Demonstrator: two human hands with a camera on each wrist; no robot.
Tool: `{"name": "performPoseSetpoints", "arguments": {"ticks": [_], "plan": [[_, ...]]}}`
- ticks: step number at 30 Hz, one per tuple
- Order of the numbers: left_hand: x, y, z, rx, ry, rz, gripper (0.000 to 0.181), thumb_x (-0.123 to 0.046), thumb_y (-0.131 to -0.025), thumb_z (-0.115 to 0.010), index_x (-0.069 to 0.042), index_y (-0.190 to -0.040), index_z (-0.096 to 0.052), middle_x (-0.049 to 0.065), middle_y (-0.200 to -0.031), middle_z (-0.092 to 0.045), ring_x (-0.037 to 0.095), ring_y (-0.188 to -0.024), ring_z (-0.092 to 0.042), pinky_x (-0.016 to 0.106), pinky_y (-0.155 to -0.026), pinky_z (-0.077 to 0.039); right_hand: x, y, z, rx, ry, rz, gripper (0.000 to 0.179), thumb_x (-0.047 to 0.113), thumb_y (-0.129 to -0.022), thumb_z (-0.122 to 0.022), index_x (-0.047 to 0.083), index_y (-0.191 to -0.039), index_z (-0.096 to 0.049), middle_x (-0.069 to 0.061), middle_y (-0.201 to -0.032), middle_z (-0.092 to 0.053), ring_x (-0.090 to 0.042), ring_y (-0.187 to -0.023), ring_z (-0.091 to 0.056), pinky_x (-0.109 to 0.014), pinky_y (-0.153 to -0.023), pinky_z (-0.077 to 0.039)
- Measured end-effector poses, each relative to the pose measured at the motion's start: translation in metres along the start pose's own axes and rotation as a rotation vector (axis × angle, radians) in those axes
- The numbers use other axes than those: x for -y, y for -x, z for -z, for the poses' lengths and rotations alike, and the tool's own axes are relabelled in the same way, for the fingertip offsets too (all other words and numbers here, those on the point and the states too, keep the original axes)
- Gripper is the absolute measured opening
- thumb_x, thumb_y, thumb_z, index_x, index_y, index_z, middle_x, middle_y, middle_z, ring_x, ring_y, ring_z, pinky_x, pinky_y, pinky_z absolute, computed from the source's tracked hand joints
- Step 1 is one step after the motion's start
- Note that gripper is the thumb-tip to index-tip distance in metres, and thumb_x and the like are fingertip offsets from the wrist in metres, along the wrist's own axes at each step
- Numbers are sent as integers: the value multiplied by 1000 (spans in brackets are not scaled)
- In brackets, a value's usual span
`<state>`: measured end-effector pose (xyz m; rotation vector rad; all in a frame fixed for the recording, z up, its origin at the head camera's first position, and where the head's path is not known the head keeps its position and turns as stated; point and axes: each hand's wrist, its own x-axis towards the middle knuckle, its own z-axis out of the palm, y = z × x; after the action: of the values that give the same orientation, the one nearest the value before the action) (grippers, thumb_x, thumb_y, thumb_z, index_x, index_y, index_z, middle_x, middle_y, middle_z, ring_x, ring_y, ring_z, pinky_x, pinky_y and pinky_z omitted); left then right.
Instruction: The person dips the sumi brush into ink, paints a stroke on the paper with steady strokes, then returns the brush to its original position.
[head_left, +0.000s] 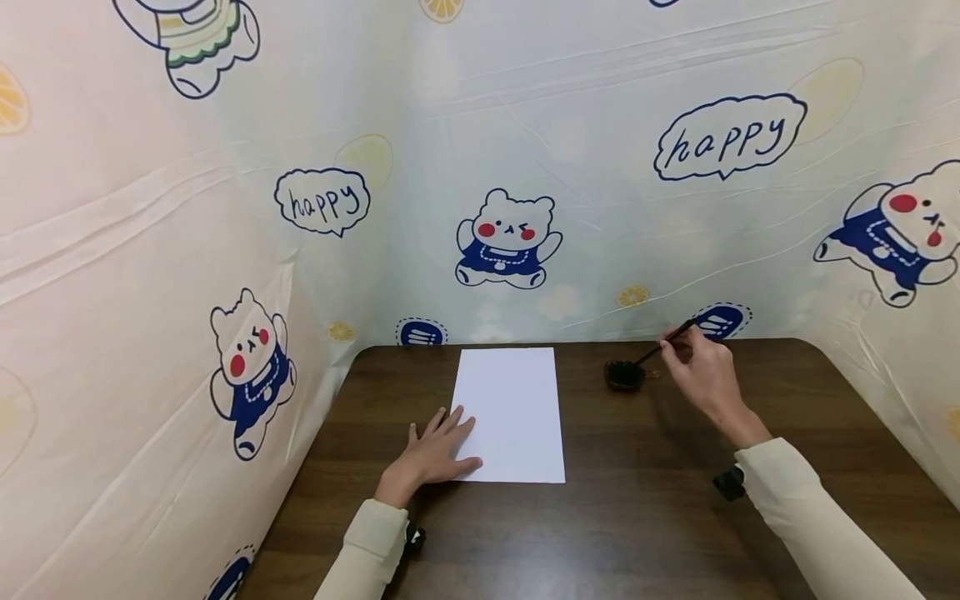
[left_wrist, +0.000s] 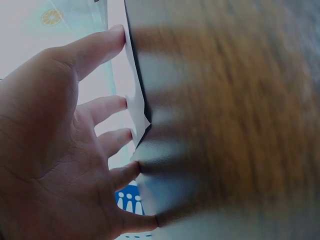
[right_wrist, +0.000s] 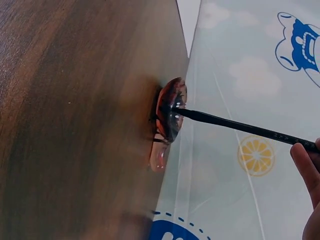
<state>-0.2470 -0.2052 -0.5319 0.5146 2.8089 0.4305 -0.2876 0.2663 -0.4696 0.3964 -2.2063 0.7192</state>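
Dipping was apparently in hand: the right grip point(head_left: 703, 375) pinched the brush point(right_wrist: 230, 124), tip in the dish point(right_wrist: 169, 95) on the surface point(head_left: 637, 517); the left grip point(head_left: 435, 457), fingers spread, rested on the paper point(head_left: 513, 417). The next move likely required a clean lift.

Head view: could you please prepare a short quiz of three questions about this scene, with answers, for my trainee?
1. True or false: the left hand rests with its fingers spread at the left edge of the white sheet of paper.

2. Where is the tip of the black brush?
A. On the paper
B. In the small handled dish
C. Against the curtain

3. Fill in: the brush is held by the ____ hand.

Key: 1. True. 2. B. 3. Right.
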Motion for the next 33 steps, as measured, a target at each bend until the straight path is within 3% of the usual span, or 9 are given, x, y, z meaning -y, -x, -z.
{"name": "performPoseSetpoints", "arguments": {"ticks": [4,11,16,29,33], "plan": [[1,0,1,4,1,0,83,-63,-99,-64,-24,-168,-37,7,-180,-20,43,-166,-12,87,-118,-8,4,-2,2,-13,1,18,18,1,-95,-76,-1,-111,-68,-19,-94,-79,-33,-76,-76,-49,-60,-54],[-1,1,2,9,1,7,83,-62,-99,-64,-24,-168,-37,7,-180,-20,43,-166,-12,87,-118,-7,7,-6,4,-23,4,35,19,0,-94,-76,-1,-111,-69,-17,-97,-80,-31,-77,-77,-35,-62,-53],[-2,1,2,10,-2,14,83,-62,-99,-64,-24,-168,-37,7,-180,-20,43,-166,-12,87,-119,-8,8,-6,3,-43,-13,36,18,-1,-94,-76,-3,-110,-69,-18,-96,-80,-32,-76,-77,-33,-62,-53],[-4,1,3,3,-8,18,83,-62,-99,-65,-25,-167,-38,7,-180,-21,43,-166,-12,86,-119,-9,0,4,-5,-49,-37,-41,19,-2,-94,-76,-5,-111,-69,-19,-93,-80,-35,-75,-77,-9,-65,-39],[-4,0,2,1,-13,19,82,-62,-99,-65,-24,-167,-38,7,-179,-21,43,-166,-13,86,-119,-9,-1,5,-5,-37,-21,-63,18,0,-94,-76,-4,-111,-69,-19,-93,-80,-35,-75,-77,-17,-64,-45]]}}
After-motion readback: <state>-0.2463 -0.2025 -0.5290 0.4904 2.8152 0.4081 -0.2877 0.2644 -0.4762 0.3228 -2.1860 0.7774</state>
